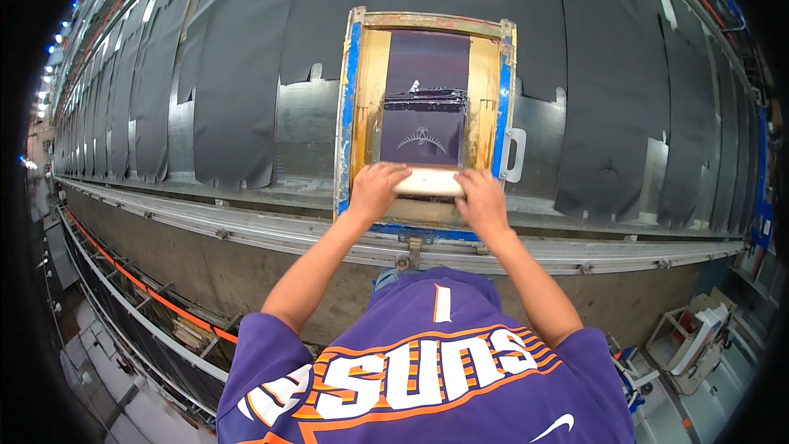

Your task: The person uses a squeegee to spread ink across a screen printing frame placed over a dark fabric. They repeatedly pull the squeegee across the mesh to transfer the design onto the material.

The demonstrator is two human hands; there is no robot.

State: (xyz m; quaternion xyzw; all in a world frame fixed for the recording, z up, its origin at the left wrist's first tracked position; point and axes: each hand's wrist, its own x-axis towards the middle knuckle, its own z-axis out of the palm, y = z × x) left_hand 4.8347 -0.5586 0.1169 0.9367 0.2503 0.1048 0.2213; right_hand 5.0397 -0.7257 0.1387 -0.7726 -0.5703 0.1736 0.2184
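Note:
My left hand (379,189) and my right hand (482,200) are closed round the two ends of a pale squeegee (430,182). It lies crosswise over the near part of a screen printing frame (348,115), whose edges carry blue tape. Beyond the squeegee, the dark purple mesh (427,53) shows a light crown-like arc design (422,141). A glossy band of dark ink (424,101) crosses the mesh farther up. The squeegee's lower edge is hidden, so its contact with the mesh cannot be made out.
Dark fabric panels (238,74) lie side by side along the long metal table (308,111). One panel (612,115) at right bears a faint small print. A metal handle (514,154) juts from the frame's right side. A metal rail (271,228) runs along the near edge.

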